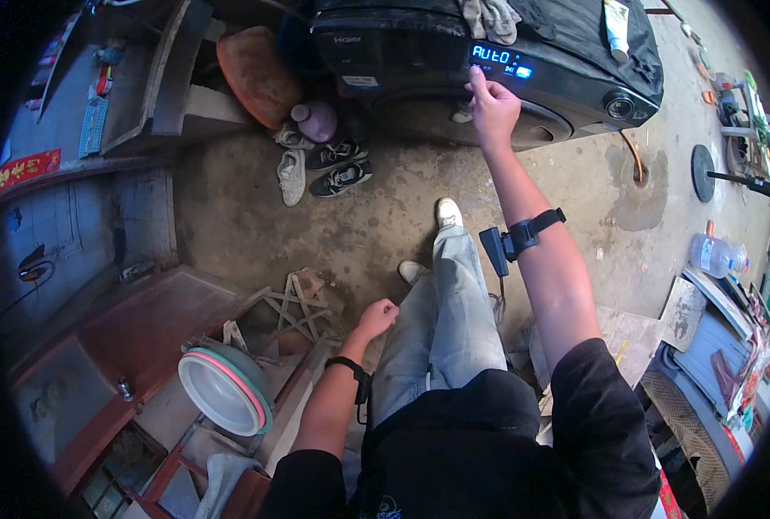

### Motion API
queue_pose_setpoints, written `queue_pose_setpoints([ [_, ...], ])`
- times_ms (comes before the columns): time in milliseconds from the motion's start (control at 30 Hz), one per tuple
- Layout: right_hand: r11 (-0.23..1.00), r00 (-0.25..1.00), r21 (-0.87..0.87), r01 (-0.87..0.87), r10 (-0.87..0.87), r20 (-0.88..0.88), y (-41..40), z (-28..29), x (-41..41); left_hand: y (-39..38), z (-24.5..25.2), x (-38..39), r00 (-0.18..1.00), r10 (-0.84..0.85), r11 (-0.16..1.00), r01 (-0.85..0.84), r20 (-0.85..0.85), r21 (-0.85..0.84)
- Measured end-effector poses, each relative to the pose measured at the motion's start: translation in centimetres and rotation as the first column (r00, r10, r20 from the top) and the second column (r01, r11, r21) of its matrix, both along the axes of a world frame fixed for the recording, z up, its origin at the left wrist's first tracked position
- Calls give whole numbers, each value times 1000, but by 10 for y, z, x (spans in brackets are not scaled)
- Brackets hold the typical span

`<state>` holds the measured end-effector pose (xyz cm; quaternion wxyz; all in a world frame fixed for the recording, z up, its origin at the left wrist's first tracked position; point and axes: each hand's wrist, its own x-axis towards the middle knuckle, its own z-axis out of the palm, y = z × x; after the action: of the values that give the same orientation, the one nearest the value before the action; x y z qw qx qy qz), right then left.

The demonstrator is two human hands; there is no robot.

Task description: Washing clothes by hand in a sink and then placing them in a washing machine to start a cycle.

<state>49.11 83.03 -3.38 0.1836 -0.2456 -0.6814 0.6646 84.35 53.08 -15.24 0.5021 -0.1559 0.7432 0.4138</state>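
A black Haier front-loading washing machine (417, 71) stands before me. Its blue display (491, 54) is lit, with a bright touch key (523, 72) below. My right hand (494, 107) reaches to the control panel, its fingers curled and one digit pointing up at the lower edge of the display. Whether that digit touches the panel cannot be made out. The round knob (619, 106) sits farther right on the panel. My left hand (378, 316) hangs beside my left thigh, loosely closed, with nothing visible in it.
A grey cloth (491, 19) and a white tube (616, 29) lie on the machine. Shoes (341, 180), a purple bottle (315, 122) and an orange container (255, 74) stand left of it. Nested basins (219, 392) are at lower left; plastic bottles (711, 255) at right. A hose (633, 156) enters a floor drain.
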Motion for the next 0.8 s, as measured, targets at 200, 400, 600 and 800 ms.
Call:
queue_pose_setpoints([
  [200, 1000, 1000, -3, -14, 14, -1, 3, 0, 2, 9, 8, -6, 999, -29, 999, 30, -20, 35],
  [400, 1000, 1000, -24, 11, -10, 26, 3, 2, 0, 7, 7, -5, 999, -43, 999, 43, -18, 19],
  [600, 998, 998, -30, 52, -51, 32, 2, 1, 3, 3, 6, -6, 1000, -2, 1000, 2, 9, -11],
  [800, 994, 992, -4, 106, -105, 67, 8, 2, 4, 1, 5, -1, 998, -48, 999, 49, -30, 5],
])
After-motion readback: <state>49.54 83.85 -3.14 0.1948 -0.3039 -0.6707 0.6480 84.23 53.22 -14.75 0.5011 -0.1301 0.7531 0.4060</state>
